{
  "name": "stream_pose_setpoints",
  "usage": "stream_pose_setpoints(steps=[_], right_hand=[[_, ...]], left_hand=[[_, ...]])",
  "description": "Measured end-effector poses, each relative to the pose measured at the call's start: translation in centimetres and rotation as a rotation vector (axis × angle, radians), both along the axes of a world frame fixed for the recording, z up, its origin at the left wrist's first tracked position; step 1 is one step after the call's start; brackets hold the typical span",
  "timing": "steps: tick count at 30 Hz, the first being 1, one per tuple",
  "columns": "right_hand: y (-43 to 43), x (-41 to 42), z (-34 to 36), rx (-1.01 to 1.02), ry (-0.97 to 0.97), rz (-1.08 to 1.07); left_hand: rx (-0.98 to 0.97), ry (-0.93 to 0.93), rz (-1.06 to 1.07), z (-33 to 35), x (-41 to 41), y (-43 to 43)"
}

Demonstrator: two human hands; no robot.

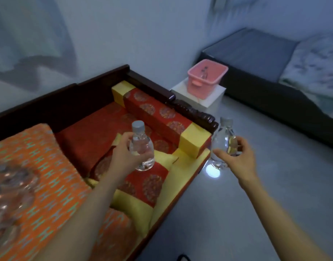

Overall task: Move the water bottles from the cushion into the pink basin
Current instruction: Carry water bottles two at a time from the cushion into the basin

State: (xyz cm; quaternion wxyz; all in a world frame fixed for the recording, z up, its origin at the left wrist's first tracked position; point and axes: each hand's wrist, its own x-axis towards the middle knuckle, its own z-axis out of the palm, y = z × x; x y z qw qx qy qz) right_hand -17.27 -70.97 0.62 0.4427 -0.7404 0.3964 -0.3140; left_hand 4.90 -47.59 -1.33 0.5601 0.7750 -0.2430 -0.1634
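Note:
My left hand (122,157) grips a clear water bottle (142,147) with a grey cap, upright over the red and yellow cushion (148,185) on the wooden sofa. My right hand (237,157) holds a second clear bottle (223,142) upright, out past the sofa's edge above the floor. The pink basin (207,79) stands on a white box beyond the sofa's armrest, far from both hands. At least one bottle shows inside the basin. More clear bottles (9,194) lie blurred on the orange cushion at the left edge.
The white box (203,98) under the basin stands against the wall. The dark carved armrest (192,110) and a red bolster (158,113) lie between my hands and the basin. A low dark bed (265,72) with a blanket fills the right. Grey floor (237,213) lies below.

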Motion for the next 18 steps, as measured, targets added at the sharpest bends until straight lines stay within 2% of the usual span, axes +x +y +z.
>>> stream_pose_setpoints(steps=[10, 18], right_hand=[[-16.3, -4.1, 2.3, -0.014, -0.018, -0.094], [-27.8, -1.9, 0.9, 0.007, -0.049, -0.134]], left_hand=[[-0.005, -0.010, -0.125, 2.2, -0.1, -18.8], [0.019, -0.050, -0.170, 1.1, 3.3, -31.0]])
